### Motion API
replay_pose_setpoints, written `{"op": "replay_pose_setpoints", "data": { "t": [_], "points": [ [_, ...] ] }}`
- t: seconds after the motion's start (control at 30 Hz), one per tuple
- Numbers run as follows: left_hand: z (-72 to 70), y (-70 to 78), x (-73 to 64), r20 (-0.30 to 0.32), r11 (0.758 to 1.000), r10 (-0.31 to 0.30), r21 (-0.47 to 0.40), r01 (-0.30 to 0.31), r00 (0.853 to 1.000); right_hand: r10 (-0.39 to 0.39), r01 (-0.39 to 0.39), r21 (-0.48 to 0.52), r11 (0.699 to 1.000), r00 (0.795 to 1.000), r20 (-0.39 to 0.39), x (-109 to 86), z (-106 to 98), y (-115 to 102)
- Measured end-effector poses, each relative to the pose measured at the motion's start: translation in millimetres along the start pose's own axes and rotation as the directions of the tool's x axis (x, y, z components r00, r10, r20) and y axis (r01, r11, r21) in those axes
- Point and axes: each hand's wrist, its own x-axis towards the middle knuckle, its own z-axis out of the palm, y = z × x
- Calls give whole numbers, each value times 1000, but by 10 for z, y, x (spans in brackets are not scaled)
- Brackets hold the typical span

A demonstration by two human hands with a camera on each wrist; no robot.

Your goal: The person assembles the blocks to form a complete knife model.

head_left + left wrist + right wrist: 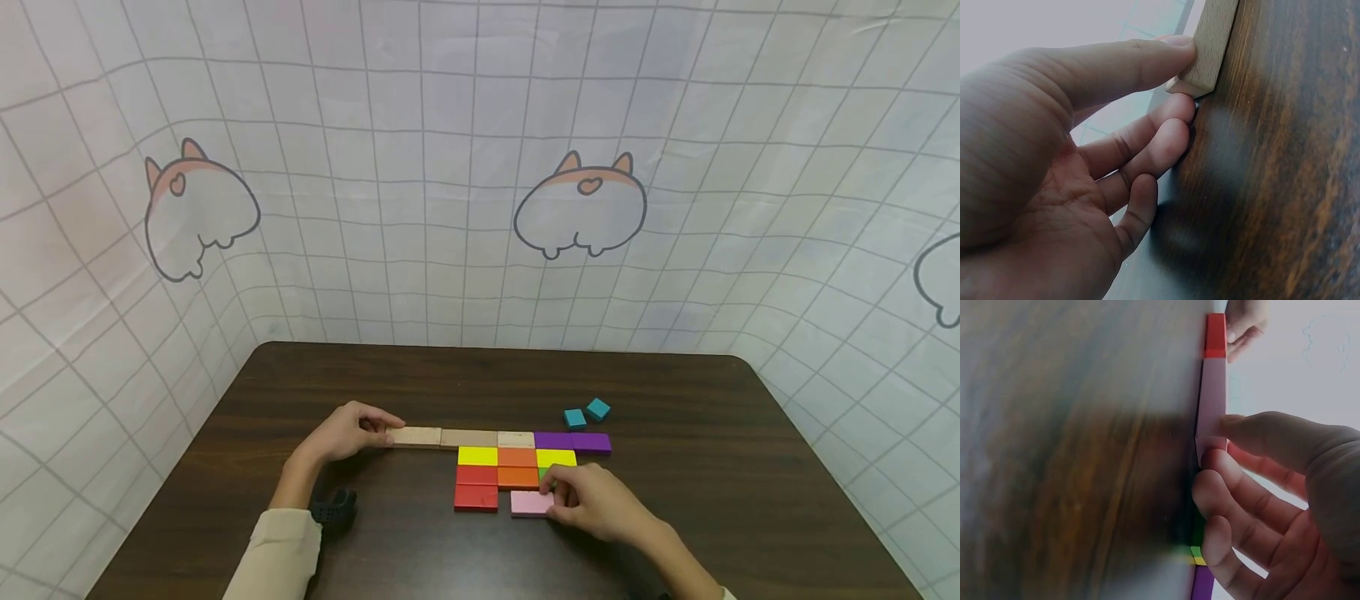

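My left hand point(348, 433) pinches the left end of a pale wooden block point(415, 436), the outermost in a row of wooden and purple blocks point(592, 443). In the left wrist view the thumb lies against the wooden block point(1210, 47), with the lower fingers curled by the table. My right hand point(596, 500) grips the right end of a pink block point(529, 503) between thumb and fingers. The pink block lies just below an orange block point(517, 477), right of a red block point(476, 498). The right fingers partly cover a green block point(546, 472).
Yellow blocks point(477, 456), orange and red ones sit in rows under the long row. Two small blue blocks point(574, 418) lie behind the purple ones. A black wrist strap point(335, 508) shows near the left sleeve. A patterned curtain point(450, 250) surrounds the dark table point(397, 550).
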Motion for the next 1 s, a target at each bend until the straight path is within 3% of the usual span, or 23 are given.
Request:
{"op": "replay_pose_setpoints", "data": {
  "t": [0.43, 1.0],
  "points": [
    [18, -10, -8, 6, 1000, 1, -7, -1, 1000, 29, -30, -61, 998, 999, -20, 106, 68, -99],
    [2, 29, -4, -6, 1000, -13, 3, 13, 1000, 33, -33, -2, 999, 999, -2, 133, 67, -78]
  ]
}}
